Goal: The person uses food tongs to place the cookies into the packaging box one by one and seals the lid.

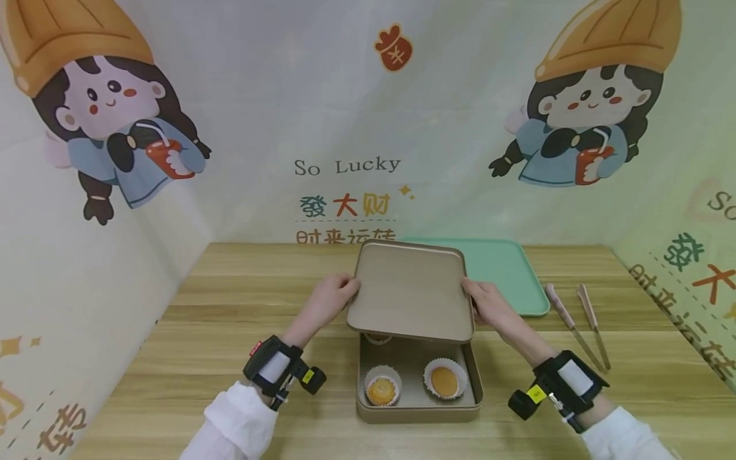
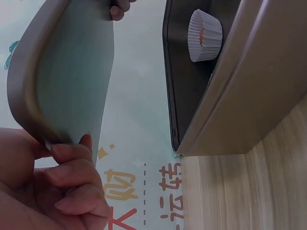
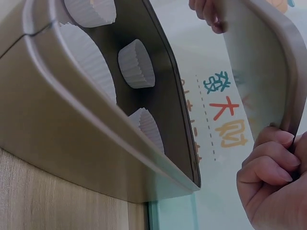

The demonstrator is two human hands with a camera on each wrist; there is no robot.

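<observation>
A flat gold-brown metal lid [image 1: 411, 291] is raised above a matching rectangular tin [image 1: 420, 415], tilted, covering the tin's far part in the head view. My left hand [image 1: 330, 297] pinches its left edge, thumb and curled fingers on the rim in the left wrist view. On the opposite edge, my right hand [image 1: 489, 301] grips the rim the same way. Inside the tin sit small cakes in white paper cups: one at the near left [image 1: 382, 391], another at the near right [image 1: 445, 381]. Further paper cups [image 3: 137, 64] show in the right wrist view.
Behind the lid on the right lies a mint-green tray [image 1: 500, 275], partly hidden. Two metal utensils with pale handles [image 1: 575, 326] rest to its right on the wooden table [image 1: 230, 306]. A printed cloth backdrop [image 1: 345, 96] hangs behind the table.
</observation>
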